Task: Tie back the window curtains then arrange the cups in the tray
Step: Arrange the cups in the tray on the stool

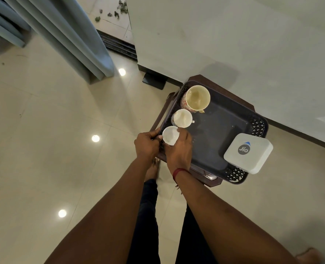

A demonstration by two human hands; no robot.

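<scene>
A dark plastic tray (216, 134) lies on a small brown stool against the wall. Three cups stand in a row along the tray's left side: a large cream mug with a red pattern (196, 98) at the far end, a middle white cup (181, 118), and a small white cup (170, 137) nearest me. My right hand (178, 149) curls around the small white cup. My left hand (147, 145) grips the tray's left rim beside that cup. The blue-grey curtains (62, 35) hang at the upper left.
A white Jio box (248, 152) rests on the tray's right edge. The brown stool (213, 181) stands against a white wall. A dark object (154, 80) lies on the glossy tiled floor near the sliding-door track, with green debris beyond. My legs and feet are below.
</scene>
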